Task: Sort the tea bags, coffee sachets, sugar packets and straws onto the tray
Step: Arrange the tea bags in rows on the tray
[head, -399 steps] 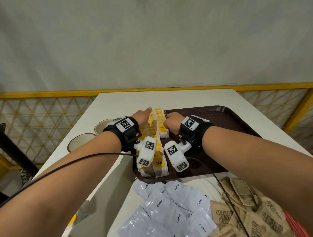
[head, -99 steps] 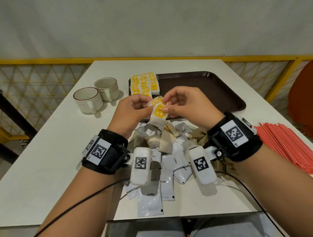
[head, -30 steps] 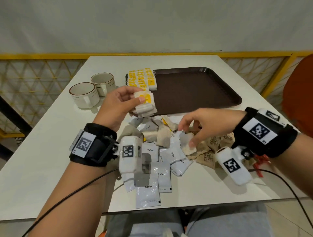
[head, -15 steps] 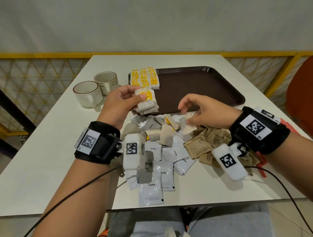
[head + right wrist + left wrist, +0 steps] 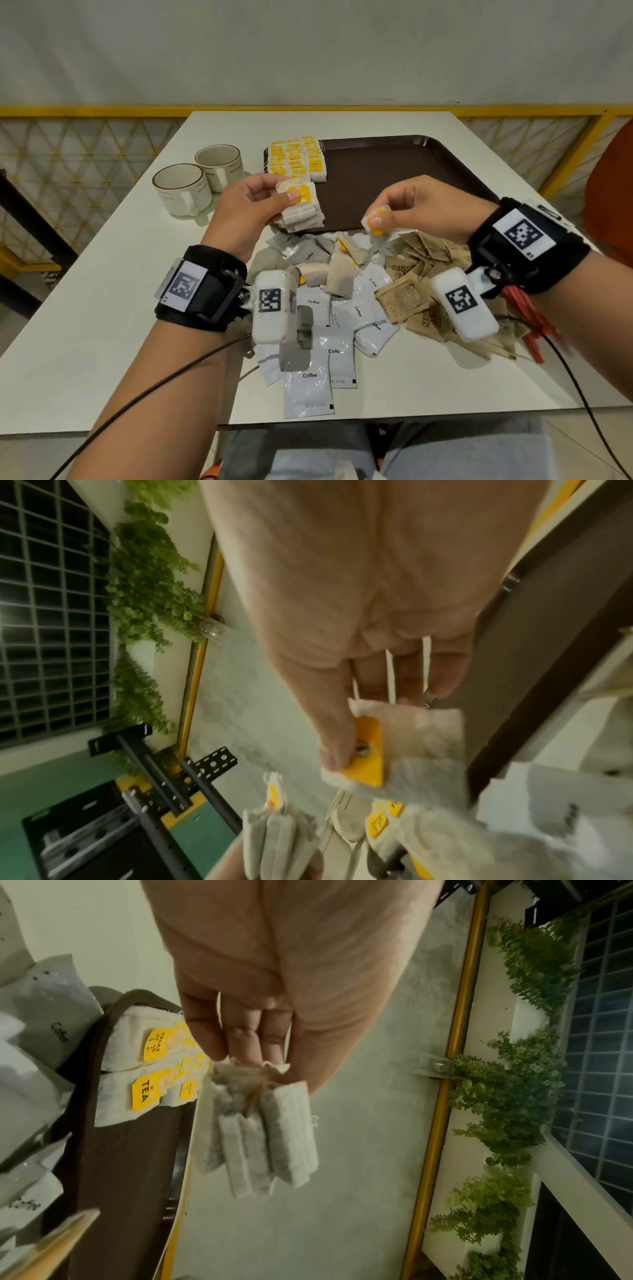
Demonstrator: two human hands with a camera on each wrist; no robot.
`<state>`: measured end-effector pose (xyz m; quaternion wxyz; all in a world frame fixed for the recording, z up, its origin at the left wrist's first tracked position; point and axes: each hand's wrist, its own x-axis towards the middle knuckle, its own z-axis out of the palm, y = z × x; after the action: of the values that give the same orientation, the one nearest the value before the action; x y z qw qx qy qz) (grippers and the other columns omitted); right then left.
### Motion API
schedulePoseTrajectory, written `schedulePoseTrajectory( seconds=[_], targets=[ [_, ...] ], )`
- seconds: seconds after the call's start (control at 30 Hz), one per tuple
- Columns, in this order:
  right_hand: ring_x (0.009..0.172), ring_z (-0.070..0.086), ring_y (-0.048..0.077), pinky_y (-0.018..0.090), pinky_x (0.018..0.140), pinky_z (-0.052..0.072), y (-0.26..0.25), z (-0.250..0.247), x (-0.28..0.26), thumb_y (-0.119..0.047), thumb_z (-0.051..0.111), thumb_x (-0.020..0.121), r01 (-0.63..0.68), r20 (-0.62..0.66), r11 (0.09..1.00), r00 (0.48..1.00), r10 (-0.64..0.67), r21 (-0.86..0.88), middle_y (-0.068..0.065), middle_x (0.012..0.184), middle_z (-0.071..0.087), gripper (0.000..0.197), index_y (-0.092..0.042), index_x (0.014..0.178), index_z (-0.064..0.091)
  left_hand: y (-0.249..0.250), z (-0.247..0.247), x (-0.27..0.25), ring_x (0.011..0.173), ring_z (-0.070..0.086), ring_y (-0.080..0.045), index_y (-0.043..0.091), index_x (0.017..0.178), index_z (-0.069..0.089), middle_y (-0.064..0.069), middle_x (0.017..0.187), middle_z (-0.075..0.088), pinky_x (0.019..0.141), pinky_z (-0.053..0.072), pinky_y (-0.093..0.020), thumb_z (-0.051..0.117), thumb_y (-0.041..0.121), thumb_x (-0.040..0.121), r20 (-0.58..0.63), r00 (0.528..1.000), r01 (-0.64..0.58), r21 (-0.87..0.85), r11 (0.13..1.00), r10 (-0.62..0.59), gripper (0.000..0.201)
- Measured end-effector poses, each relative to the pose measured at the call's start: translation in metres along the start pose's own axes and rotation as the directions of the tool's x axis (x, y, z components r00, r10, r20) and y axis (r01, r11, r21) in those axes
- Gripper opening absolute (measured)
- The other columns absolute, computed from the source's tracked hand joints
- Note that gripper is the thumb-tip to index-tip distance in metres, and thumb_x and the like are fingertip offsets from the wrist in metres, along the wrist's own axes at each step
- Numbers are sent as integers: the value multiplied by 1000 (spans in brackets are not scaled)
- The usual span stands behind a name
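My left hand (image 5: 255, 205) holds a small stack of tea bags (image 5: 301, 212) between thumb and fingers, above the near left corner of the brown tray (image 5: 394, 171); the wrist view shows the same stack of tea bags (image 5: 260, 1134) hanging from my left hand (image 5: 253, 1047). My right hand (image 5: 404, 212) pinches a single tea bag (image 5: 376, 226) with a yellow tag, lifted over the pile; the tea bag (image 5: 411, 753) is clear in the right wrist view. Rows of tea bags (image 5: 298, 159) lie at the tray's far left. Coffee sachets (image 5: 310, 373), sugar packets (image 5: 404, 298) and red straws (image 5: 527, 318) lie mixed on the table.
Two cream cups (image 5: 183, 188) stand left of the tray on the white table (image 5: 102, 308). A yellow railing (image 5: 102, 111) runs behind the table. Most of the tray floor is bare. The table's near edge is just below the sachets.
My right hand picked one tea bag out of the pile and raised it toward the left hand. The left hand kept its stack, almost in place.
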<state>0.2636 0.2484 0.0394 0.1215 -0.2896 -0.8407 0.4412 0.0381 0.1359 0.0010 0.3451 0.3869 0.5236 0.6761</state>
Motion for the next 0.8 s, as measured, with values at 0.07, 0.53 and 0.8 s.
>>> schedulePoseTrajectory(
  seconds=[0.07, 0.53, 0.8],
  targets=[
    [102, 65, 26, 39, 97, 50, -1, -1, 6, -20, 70, 82, -62, 83, 998, 994, 64, -23, 7, 101, 73, 11, -11, 88, 73, 0, 0, 0, 78, 69, -11, 13, 93, 65, 2, 82, 73, 68, 54, -21, 67, 0, 81, 3, 1000, 5, -2, 1000, -5, 18],
    [66, 56, -14, 7, 67, 44, -14, 34, 29, -16, 76, 79, 64, 138, 949, 990, -22, -308, -11, 93, 64, 29, -24, 106, 72, -4, -1, 1, 78, 69, -12, 8, 98, 65, -4, 88, 72, 66, 53, -21, 70, 0, 80, -1, 1000, 2, 57, 998, -2, 20],
    [85, 49, 4, 18, 72, 41, -13, 37, 36, -14, 62, 89, 90, 308, 764, 940, 146, -639, -9, 102, 50, 57, -39, 138, 46, -3, 0, 0, 75, 68, -11, 7, 97, 65, -4, 85, 71, 67, 53, -21, 70, 0, 80, -6, 1000, 2, 77, 997, -1, 19]
  ],
)
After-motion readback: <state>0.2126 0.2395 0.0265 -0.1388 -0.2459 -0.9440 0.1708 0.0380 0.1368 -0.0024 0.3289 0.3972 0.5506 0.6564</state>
